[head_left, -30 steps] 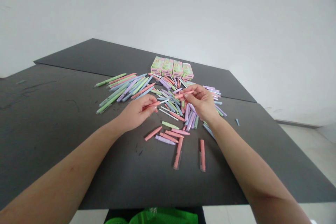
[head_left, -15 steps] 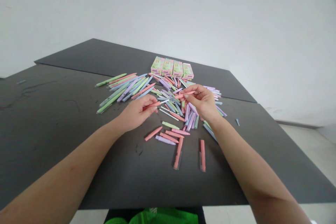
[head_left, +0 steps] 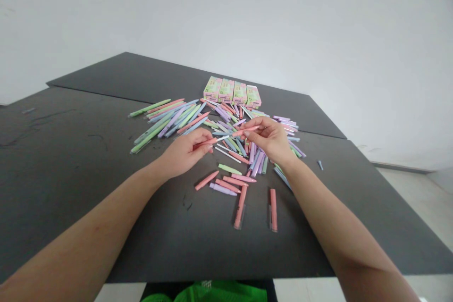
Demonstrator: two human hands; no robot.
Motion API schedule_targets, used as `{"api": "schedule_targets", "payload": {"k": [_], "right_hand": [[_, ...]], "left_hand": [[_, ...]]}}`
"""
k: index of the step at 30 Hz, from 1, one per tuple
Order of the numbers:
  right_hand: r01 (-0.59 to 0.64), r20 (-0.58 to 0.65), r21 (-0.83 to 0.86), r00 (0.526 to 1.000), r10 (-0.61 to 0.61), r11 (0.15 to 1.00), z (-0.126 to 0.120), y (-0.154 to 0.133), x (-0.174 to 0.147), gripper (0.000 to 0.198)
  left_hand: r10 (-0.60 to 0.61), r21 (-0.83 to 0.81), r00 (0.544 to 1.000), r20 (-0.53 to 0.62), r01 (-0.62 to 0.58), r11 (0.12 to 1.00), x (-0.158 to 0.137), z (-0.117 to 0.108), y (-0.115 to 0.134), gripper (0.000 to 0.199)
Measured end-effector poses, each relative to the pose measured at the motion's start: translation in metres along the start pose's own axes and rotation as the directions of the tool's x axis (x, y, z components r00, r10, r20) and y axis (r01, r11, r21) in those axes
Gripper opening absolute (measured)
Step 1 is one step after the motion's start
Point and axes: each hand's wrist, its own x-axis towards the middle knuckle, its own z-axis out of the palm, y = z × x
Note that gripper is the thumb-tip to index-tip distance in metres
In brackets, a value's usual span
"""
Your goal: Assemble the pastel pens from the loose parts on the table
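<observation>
My left hand is closed round a coral pen barrel, and a white refill sticks out of its right end. Opposite it, my right hand pinches a tapered coral pen front with the fingertips. The two parts nearly line up, a small distance apart; whether the refill tip touches cannot be made out. Beneath both hands lies a mixed pile of pastel pen parts and white refills. Nearer to me lie several tapered pieces, among them a green one and a lilac one.
Two coral barrels with clear caps lie near the front. Whole pens are heaped at left. Several green-pink boxes stand behind the pile. A small blue piece lies at right on the dark table.
My right hand has moved slightly left and down, bringing the coral pen front closer to the refill end. My left hand has hardly moved.
</observation>
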Motion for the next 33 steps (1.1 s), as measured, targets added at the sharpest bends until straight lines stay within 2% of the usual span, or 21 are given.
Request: {"api": "schedule_targets", "payload": {"k": [6, 10, 15, 23, 33], "right_hand": [[-0.022, 0.087, 0.010, 0.996, 0.021, 1.000, 0.010, 0.000, -0.002, 0.022], [-0.024, 0.112, 0.002, 0.993, 0.024, 1.000, 0.017, 0.002, -0.005, 0.020], [-0.042, 0.109, -0.045, 0.993, 0.047, 0.998, 0.022, 0.001, -0.007, 0.021], [-0.051, 0.071, -0.056, 0.996, 0.055, 0.997, 0.022, 0.005, -0.008, 0.025], [-0.088, 0.080, -0.047, 0.993, 0.091, 0.995, 0.025, 0.002, -0.009, 0.028]], "left_hand": [[0.019, 0.000, 1.000, 0.009, -0.019, 1.000, 0.000, 0.002, -0.007, 0.019], [0.045, 0.062, 0.999, 0.004, -0.045, 0.997, -0.001, 0.002, -0.007, 0.020], [0.103, 0.159, 0.995, -0.007, -0.100, 0.982, -0.001, 0.001, -0.004, 0.025], [0.139, 0.217, 0.990, 0.012, -0.138, 0.966, -0.001, 0.001, -0.005, 0.031], [0.153, 0.215, 0.988, 0.007, -0.151, 0.965, -0.001, 0.002, -0.008, 0.034]]}}
